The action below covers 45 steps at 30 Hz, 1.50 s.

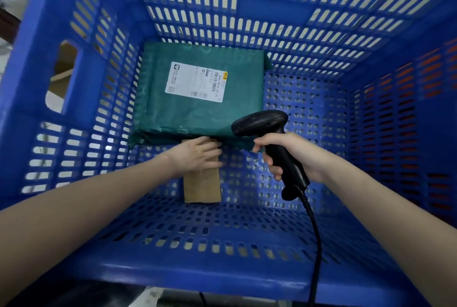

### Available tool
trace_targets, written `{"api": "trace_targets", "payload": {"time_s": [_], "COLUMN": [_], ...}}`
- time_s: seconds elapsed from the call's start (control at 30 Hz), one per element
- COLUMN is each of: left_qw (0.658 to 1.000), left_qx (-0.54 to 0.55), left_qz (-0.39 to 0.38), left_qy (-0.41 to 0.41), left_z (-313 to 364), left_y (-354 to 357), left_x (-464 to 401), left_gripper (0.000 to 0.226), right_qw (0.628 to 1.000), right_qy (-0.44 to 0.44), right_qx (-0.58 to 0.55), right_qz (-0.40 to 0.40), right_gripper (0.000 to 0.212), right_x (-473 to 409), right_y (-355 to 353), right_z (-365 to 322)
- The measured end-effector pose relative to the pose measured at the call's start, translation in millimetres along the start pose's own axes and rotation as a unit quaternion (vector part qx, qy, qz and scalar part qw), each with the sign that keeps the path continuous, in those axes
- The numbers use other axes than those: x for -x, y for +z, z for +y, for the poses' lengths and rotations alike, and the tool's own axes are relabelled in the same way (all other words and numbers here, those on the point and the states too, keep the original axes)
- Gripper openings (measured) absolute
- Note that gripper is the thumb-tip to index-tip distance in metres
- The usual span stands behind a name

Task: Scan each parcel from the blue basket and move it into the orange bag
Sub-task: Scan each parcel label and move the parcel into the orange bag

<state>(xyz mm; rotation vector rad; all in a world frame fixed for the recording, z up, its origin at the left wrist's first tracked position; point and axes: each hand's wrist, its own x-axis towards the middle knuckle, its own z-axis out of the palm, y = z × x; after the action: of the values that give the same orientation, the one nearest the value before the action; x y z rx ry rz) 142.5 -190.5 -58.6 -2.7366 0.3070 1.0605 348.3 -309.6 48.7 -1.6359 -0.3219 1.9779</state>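
With your right hand [294, 156] gripping the scanner [269, 141], slide your flat, open left hand [197, 156] under the cardboard parcel [202, 185] to expose its label.

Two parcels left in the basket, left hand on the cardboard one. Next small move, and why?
Probably close the left hand around the small cardboard box and lift it clear of the green mailer. The box's far end sits at the mailer's near edge and shows no label, while the right hand grips the scanner, ready.
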Motion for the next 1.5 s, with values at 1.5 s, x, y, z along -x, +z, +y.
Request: {"api": "trace_targets", "payload": {"time_s": [1.5], "left_qw": [0.161], "left_qx": [0.923], "left_qz": [0.349], "left_qy": [0.020], "left_z": [-27.0], "left_y": [-292.6], "left_x": [178.0], "left_gripper": [0.051], "right_qw": [0.861], "right_qy": [-0.456], "right_qx": [-0.205], "right_qz": [0.089], "right_gripper": [0.049], "right_x": [220.5], "right_y": [56.4], "right_z": [-90.8]}}
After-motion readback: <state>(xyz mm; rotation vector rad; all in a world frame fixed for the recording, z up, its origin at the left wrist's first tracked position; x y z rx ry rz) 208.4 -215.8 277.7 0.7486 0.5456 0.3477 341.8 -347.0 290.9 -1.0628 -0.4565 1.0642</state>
